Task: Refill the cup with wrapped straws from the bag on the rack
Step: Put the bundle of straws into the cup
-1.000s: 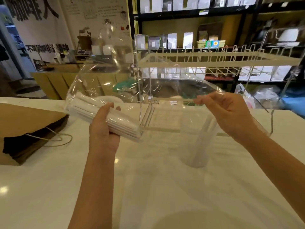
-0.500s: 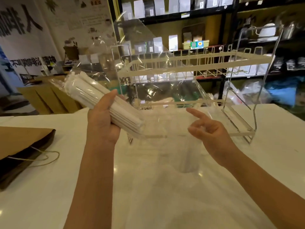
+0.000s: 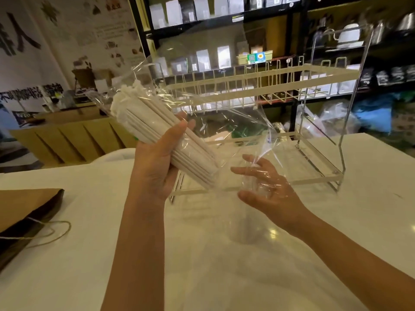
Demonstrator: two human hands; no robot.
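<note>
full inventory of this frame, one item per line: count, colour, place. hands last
wrapped straws: one bundle, too many to count, white, inside the clear bag, held tilted above the table
clear bag: one, transparent, around the bundle, loose end trailing right over the right hand
cup: one, clear, blurred, on the table under the right hand
rack: one, cream wire with clear frame, on the table behind the hands
paper bag: one, brown, twine handle, left edge of the table
table: one, white, foreground
shelves: dark, stocked with packets, background
left hand: grip closed around the bundle
right hand: fingers spread open, inside the bag's loose end
</note>
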